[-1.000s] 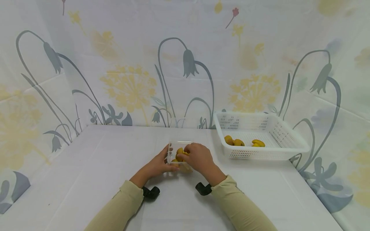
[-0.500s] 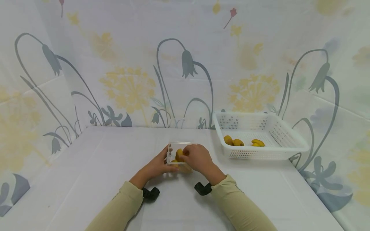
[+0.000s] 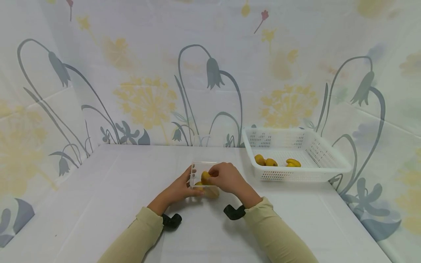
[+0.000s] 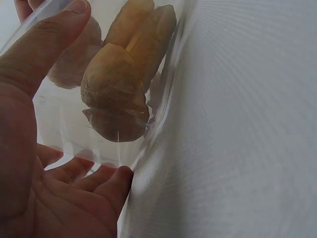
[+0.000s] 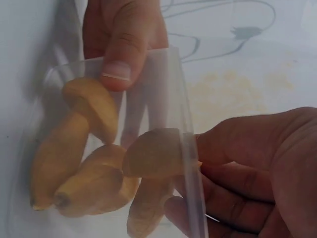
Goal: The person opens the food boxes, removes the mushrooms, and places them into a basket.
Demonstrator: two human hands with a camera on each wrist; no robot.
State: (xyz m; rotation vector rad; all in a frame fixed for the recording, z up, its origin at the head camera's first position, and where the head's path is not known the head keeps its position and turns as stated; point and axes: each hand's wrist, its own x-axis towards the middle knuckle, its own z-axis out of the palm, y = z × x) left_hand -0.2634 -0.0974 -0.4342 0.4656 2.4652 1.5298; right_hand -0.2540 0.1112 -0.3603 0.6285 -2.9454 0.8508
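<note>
two hands share one clear box over the white counter (image 3: 108,197), and from where i stand the work looks partway through. on the left, the left hand (image 3: 179,189) has its fingers wrapped about the side of the clear box (image 3: 200,167), grasping it at the near corner. inside lie several yellow fruits (image 5: 59,161), at least four (the cloudy walls make an exact count hard), so that much seems done. toward the box's right side, a yellow fruit (image 3: 205,178) is pinched in the fingers of the right hand (image 3: 228,178); it is within the box but, i judge, not yet let go. farther right, the white basket (image 3: 306,174) stands apart from the box, with a few remaining fruits (image 3: 260,159) near its front wall. if those belong in the box too, they are what is left.
</note>
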